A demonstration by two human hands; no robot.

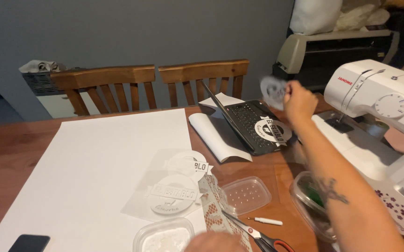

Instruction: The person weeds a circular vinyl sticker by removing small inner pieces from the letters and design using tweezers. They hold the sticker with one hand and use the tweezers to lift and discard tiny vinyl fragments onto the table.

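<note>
My right hand [300,100] is raised over the half-open black laptop [251,126] and pinches a round pale cut-out [274,91], which is blurred. Another round black-and-white emblem [273,130] lies on the laptop's keyboard. Only a sliver of my left hand [216,242] shows at the bottom edge, resting near a strip of lace [213,205] and the scissors [253,232]; its fingers are hidden. A clear sheet with two round white emblems [176,186] lies on the big white paper sheet [90,172].
A white sewing machine [384,126] stands at the right. Clear plastic tubs [246,195], a lid and a small white tool [267,220] sit near the front. A dark phone [29,243] lies bottom left. Two wooden chairs [150,84] line the table's far side.
</note>
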